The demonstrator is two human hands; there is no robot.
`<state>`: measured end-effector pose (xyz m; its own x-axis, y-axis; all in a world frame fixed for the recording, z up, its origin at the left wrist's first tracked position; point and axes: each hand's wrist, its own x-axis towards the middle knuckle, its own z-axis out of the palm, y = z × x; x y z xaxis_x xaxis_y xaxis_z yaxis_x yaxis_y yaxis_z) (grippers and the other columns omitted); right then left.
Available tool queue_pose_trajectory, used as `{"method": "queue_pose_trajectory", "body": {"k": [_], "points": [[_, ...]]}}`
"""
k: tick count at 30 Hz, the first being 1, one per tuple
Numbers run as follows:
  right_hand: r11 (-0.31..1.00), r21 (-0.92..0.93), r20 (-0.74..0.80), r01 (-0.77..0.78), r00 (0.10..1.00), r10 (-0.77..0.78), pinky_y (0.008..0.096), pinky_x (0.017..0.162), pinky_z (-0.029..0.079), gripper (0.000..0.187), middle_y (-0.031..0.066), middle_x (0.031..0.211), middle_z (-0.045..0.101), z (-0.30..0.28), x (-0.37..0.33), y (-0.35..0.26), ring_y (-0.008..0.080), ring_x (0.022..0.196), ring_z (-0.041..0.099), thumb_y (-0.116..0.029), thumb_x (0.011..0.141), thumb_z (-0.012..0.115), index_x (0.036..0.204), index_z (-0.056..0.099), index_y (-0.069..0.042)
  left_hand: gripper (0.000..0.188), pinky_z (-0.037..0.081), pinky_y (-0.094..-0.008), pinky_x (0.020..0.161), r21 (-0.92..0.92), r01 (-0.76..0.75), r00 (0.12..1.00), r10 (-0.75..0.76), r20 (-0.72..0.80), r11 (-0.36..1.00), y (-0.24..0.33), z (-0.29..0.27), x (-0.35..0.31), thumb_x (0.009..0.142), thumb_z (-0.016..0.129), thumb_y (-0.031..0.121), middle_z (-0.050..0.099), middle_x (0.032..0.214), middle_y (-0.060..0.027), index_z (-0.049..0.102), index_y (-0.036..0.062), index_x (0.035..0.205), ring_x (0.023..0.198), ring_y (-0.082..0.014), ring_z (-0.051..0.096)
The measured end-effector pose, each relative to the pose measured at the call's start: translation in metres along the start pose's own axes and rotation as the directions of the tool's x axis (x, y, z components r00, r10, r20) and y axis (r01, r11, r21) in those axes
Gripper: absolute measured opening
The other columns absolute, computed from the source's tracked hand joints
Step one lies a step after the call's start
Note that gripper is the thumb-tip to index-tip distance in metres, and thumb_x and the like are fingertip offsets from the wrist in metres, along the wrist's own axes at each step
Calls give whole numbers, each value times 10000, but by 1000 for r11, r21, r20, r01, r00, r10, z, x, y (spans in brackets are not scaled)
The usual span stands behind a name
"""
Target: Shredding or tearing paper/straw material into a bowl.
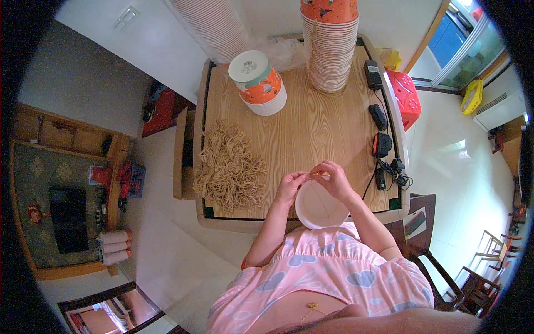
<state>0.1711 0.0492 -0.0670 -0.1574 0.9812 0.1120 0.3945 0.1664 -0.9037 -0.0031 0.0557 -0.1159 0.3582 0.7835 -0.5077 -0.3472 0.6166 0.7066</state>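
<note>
Held the fingers of the left hand (291,187) and right hand (335,179) pinched nearly closed, tips almost meeting, just right of the frame's centre, seemingly on a thin cord (324,202) at the upper rim of a white bucket (315,212); could not make out the exact grip of each fingertip. Saw, largest of all, a wood-grained table (289,139) across the middle. Found next a tall bucket stack (332,53) at upper centre-right, then a tangled cord pile (230,170) left of centre, then an overturned short stack (260,83) above that. Placed the white bucket below the fingertips, at the table's lower edge, with the thin cord running across its pale inside. Judged the step in hand as fixing cord at the rim. Took the next move as calling for a steady rim and a fine, snug pull, without creasing the wall.
</note>
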Motion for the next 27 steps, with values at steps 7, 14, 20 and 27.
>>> {"method": "queue_pose_trajectory", "body": {"k": [7, 14, 20, 27], "points": [[1000, -16, 3, 4, 1000, -4, 325, 645, 450, 54, 95, 780, 585, 4, 9, 1, 246, 735, 566, -51, 741, 628, 778, 598, -25, 153, 444, -221, 645, 658, -357, 876, 482, -12, 664, -8, 7, 1, 784, 652, 143, 628, 798, -8, 620, 34, 887, 674, -92, 554], [998, 17, 62, -59, 996, 58, 366, 691, 471, 83, 118, 805, 608, 6, 20, 0, 294, 769, 585, -95, 755, 612, 808, 616, -31, 130, 464, -258, 693, 647, -287, 903, 425, -64, 707, -5, 6, -6, 756, 660, 75, 629, 805, -13, 617, 37, 873, 727, -120, 573], [1000, 22, 52, -3, 999, 1, 300, 623, 445, 63, 87, 780, 600, 13, 25, 3, 205, 730, 572, -60, 761, 614, 812, 605, -24, 108, 469, -260, 717, 506, -249, 906, 383, -178, 826, 3, 1, -2, 771, 649, 76, 643, 826, -23, 636, 26, 866, 754, -108, 578], [998, 21, 87, -58, 995, 56, 305, 654, 453, 68, 92, 785, 600, 9, 31, -12, 203, 731, 571, -50, 760, 602, 820, 604, -19, 150, 463, -273, 766, 422, -273, 923, 359, -138, 864, 13, 1, -1, 784, 638, 90, 650, 878, -34, 640, 20, 916, 801, -128, 595]]}}
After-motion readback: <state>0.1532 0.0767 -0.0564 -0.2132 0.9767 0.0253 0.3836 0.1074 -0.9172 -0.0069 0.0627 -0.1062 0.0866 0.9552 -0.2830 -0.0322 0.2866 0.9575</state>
